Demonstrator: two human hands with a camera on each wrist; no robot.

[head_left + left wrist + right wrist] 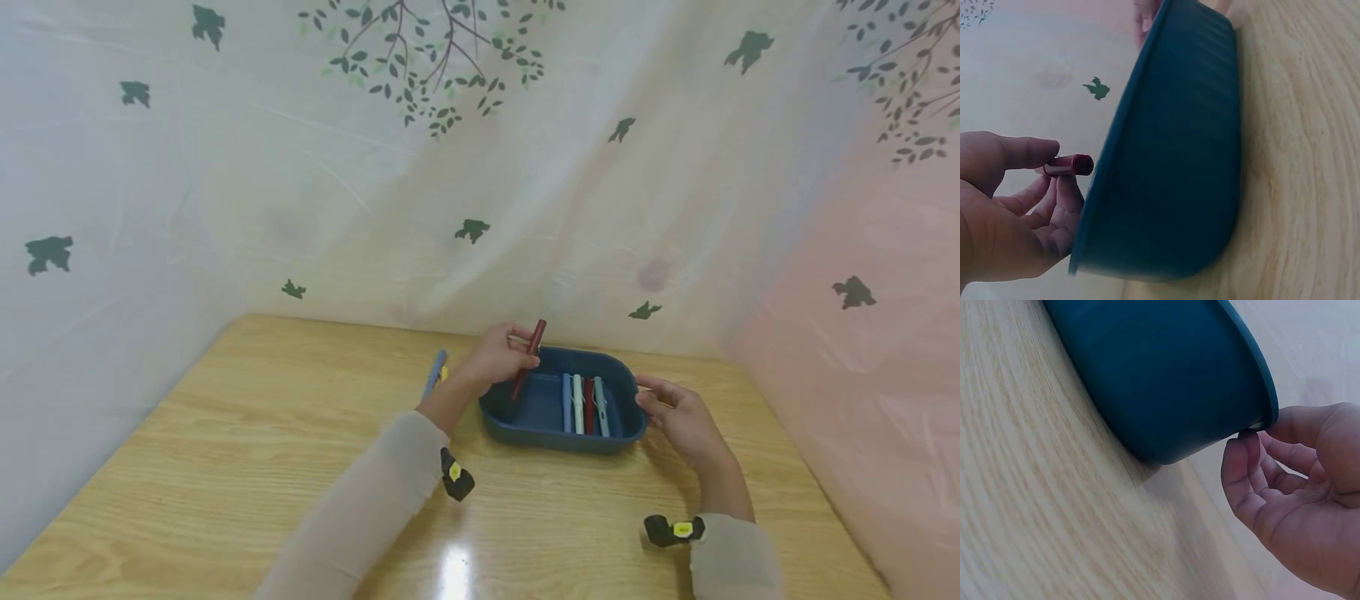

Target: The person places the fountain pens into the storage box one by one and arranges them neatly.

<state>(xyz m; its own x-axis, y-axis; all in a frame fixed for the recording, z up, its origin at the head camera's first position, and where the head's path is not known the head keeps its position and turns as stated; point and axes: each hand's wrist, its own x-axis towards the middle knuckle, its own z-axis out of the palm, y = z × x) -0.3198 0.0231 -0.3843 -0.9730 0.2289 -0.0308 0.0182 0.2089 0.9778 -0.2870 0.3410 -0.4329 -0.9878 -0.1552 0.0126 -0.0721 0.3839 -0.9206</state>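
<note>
Dark red, a slender cylindrical pen (522, 379) slants over a blue oblong plastic tray (562, 437), pinched by the left hand (497, 360), whose slackening could drop it crooked, while the right hand (681, 419) pinches the rim (1265, 372).

Wood tbl (225, 467) carries blue bin (555, 437), plus blue pen (434, 372) & yellow item (444, 373) to L.

From here I see room just right of the left hand (498, 358), over the bare floor of the blue tray (543, 436); further right, the row of four pens (578, 406) blocks the way. The dark red pen (536, 337) pinched in that hand slants down into the tray. A blue pen (435, 372) lies close on its left. Beyond the tray, the right hand (678, 417) grips the rim, barring that end. Nearer the person, tabletop (547, 521) between the forearms gives passage.
</note>
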